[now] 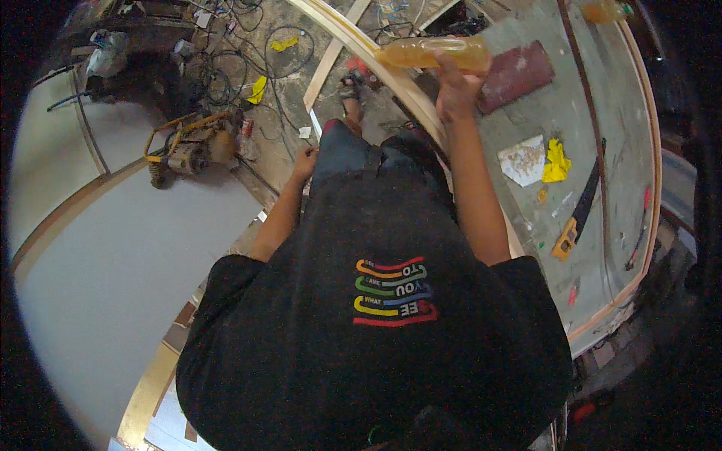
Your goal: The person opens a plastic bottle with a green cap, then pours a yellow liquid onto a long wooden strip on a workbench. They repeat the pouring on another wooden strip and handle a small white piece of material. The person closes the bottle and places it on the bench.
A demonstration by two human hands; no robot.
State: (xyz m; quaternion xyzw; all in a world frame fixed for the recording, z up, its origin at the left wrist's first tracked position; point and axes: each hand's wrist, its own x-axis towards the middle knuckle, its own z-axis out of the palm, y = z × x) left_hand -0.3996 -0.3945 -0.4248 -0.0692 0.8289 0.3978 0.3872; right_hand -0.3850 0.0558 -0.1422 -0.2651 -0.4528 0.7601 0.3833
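Observation:
My right hand is wrapped round a clear plastic bottle of amber liquid. The bottle lies sideways across the picture with its narrow end to the left, over the wooden edge of the workbench. A dark red piece of sheet lies just right of that hand. Low beside my left thigh, my left hand has its fingers curled in. Whether it holds anything is hidden.
A handsaw, a white scrap, yellow scraps and another amber bottle rest on the bench. To the left are a yellow-framed machine, tangled cables and a large pale panel. A wooden strip leans ahead.

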